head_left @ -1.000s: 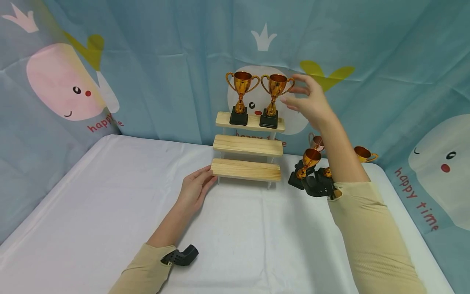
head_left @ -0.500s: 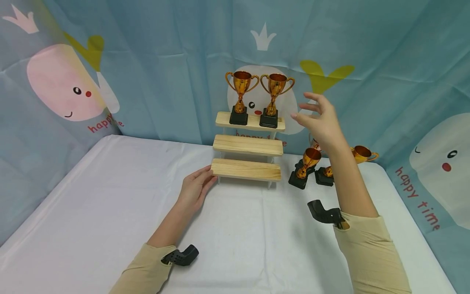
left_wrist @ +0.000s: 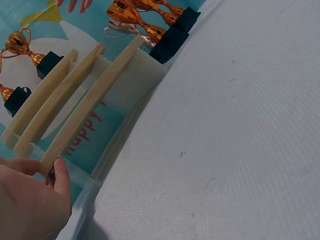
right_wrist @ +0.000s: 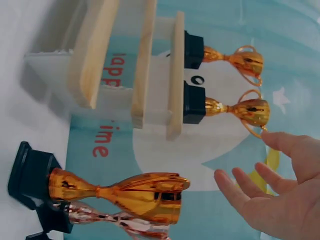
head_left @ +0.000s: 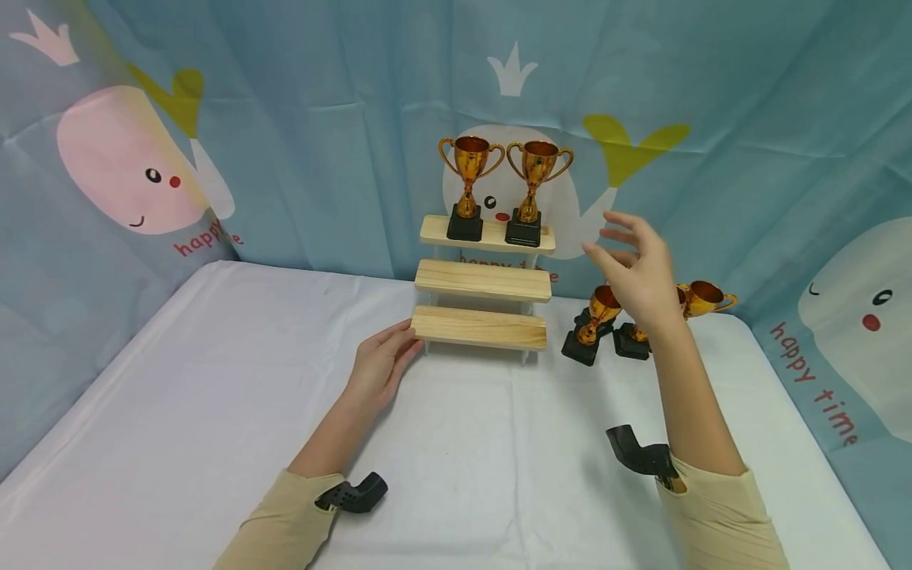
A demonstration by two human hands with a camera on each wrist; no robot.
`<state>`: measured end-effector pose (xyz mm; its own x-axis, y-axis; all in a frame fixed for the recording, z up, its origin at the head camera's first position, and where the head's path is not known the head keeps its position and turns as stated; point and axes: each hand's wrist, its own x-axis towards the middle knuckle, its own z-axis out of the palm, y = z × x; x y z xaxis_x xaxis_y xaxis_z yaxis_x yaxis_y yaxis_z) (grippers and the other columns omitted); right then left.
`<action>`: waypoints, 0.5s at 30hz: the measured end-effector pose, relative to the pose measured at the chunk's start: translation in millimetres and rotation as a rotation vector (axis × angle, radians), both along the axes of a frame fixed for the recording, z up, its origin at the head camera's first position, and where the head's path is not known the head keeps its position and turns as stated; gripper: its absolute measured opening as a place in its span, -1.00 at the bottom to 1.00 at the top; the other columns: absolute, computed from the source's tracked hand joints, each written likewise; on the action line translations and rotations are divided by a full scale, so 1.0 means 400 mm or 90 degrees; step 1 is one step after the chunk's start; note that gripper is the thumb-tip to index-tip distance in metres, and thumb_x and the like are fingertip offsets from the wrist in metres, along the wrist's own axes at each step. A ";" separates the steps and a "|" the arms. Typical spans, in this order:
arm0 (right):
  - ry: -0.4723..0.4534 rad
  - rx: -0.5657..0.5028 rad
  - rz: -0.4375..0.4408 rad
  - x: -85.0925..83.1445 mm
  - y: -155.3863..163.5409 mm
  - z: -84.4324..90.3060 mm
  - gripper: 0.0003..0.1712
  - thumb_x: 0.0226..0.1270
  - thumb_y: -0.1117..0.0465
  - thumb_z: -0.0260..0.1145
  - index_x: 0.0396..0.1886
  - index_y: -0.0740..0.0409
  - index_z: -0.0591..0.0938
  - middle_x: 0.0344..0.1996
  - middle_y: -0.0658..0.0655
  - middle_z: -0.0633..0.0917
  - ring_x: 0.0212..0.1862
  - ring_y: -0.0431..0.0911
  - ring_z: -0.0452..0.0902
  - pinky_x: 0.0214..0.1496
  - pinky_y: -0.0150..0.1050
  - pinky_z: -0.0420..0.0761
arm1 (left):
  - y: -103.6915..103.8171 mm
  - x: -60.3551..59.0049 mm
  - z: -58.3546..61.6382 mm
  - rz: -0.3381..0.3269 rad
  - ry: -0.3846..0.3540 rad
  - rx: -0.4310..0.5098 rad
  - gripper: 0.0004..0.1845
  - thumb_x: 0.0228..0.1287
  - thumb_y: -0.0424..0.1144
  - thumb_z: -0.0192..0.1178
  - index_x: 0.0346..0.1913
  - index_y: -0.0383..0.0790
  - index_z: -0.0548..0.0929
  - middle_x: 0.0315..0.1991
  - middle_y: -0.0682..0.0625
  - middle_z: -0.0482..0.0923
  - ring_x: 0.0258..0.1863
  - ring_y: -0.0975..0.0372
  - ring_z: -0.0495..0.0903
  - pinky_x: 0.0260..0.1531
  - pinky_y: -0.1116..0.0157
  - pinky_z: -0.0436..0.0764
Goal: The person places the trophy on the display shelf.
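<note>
A three-step wooden stand [head_left: 484, 281] sits at the back of the white table. Two gold trophies [head_left: 470, 186] [head_left: 536, 190] stand on its top step. My left hand [head_left: 378, 366] rests flat on the table, fingertips touching the left end of the bottom step [left_wrist: 90, 102]. My right hand [head_left: 637, 265] hovers open in the air, right of the stand and above several loose trophies [head_left: 594, 321] grouped on the table. It holds nothing. The right wrist view shows a gold trophy [right_wrist: 120, 192] below the spread fingers [right_wrist: 250, 192].
A blue cartoon-print cloth [head_left: 214, 119] hangs behind and to both sides of the table. The white tablecloth [head_left: 214, 412] covers the table. Black wrist camera mounts [head_left: 352, 495] [head_left: 637, 455] sit at both sleeves.
My right hand has drawn back from the right trophy on the top step, moving down and to the right toward the loose trophies. The left hand has stayed put.
</note>
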<state>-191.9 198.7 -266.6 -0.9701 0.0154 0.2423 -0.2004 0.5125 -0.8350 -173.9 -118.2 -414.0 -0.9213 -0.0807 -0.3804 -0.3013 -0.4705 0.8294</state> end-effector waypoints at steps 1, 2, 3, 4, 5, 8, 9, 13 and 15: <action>0.006 0.007 -0.007 0.005 0.000 -0.005 -0.27 0.62 0.06 0.29 0.65 0.11 0.29 0.48 0.33 0.46 0.38 0.27 0.52 0.02 -0.32 0.69 | 0.000 0.000 0.000 0.000 0.001 0.000 -0.50 0.64 -0.39 0.09 0.53 -0.38 0.39 0.50 -0.20 0.37 0.36 0.15 0.51 0.21 0.47 0.69; 0.011 0.013 -0.014 0.009 0.000 -0.011 -0.27 0.61 0.06 0.30 0.64 0.11 0.31 0.47 0.33 0.47 0.38 0.27 0.53 0.11 -0.21 0.72 | 0.000 0.000 0.000 0.001 0.001 0.001 -0.50 0.64 -0.39 0.09 0.53 -0.38 0.39 0.49 -0.20 0.38 0.36 0.15 0.51 0.21 0.46 0.69; 0.016 0.016 -0.021 0.013 0.000 -0.017 -0.28 0.61 0.07 0.31 0.63 0.12 0.33 0.46 0.33 0.48 0.38 0.27 0.53 0.19 -0.12 0.74 | 0.000 0.000 -0.001 0.001 0.001 0.001 -0.50 0.64 -0.39 0.09 0.53 -0.38 0.39 0.49 -0.20 0.37 0.36 0.15 0.51 0.21 0.46 0.69; 0.020 0.017 -0.029 0.017 0.001 -0.023 -0.29 0.60 0.08 0.32 0.62 0.13 0.34 0.46 0.33 0.49 0.38 0.27 0.53 0.26 0.00 0.73 | 0.000 0.000 -0.001 0.001 0.001 0.000 -0.50 0.64 -0.39 0.09 0.53 -0.37 0.39 0.49 -0.20 0.38 0.36 0.15 0.51 0.21 0.46 0.69; 0.026 0.021 -0.038 0.020 0.000 -0.030 -0.29 0.59 0.09 0.33 0.61 0.15 0.36 0.45 0.34 0.50 0.37 0.27 0.53 0.33 0.10 0.70 | 0.000 0.000 -0.001 0.001 0.001 -0.001 -0.50 0.64 -0.39 0.10 0.53 -0.37 0.39 0.49 -0.20 0.38 0.36 0.15 0.51 0.20 0.47 0.69; 0.038 0.024 -0.063 0.031 0.000 -0.052 -0.31 0.56 0.15 0.36 0.58 0.19 0.40 0.41 0.37 0.53 0.33 0.29 0.55 0.42 0.26 0.60 | 0.000 0.000 -0.003 0.000 0.002 -0.003 -0.51 0.64 -0.38 0.10 0.53 -0.37 0.39 0.49 -0.20 0.38 0.37 0.15 0.51 0.20 0.47 0.69; 0.041 0.027 -0.072 0.035 0.000 -0.059 -0.31 0.55 0.16 0.37 0.57 0.19 0.41 0.40 0.38 0.53 0.31 0.29 0.56 0.43 0.26 0.60 | 0.000 0.001 -0.003 -0.001 0.002 -0.004 -0.50 0.64 -0.38 0.09 0.53 -0.37 0.39 0.49 -0.20 0.39 0.37 0.15 0.51 0.20 0.47 0.69; 0.045 0.034 -0.102 0.050 0.002 -0.083 -0.32 0.52 0.19 0.40 0.54 0.21 0.43 0.36 0.38 0.55 0.28 0.29 0.57 0.45 0.22 0.60 | 0.000 0.001 -0.003 -0.002 0.007 -0.003 -0.50 0.64 -0.38 0.10 0.53 -0.38 0.39 0.50 -0.20 0.38 0.38 0.15 0.50 0.21 0.46 0.69; 0.046 0.039 -0.113 0.057 0.002 -0.093 -0.32 0.51 0.20 0.42 0.53 0.23 0.44 0.34 0.39 0.55 0.28 0.30 0.55 0.46 0.21 0.59 | 0.000 0.000 -0.003 -0.002 0.007 -0.002 -0.50 0.64 -0.38 0.10 0.53 -0.38 0.38 0.50 -0.20 0.38 0.38 0.15 0.50 0.21 0.46 0.69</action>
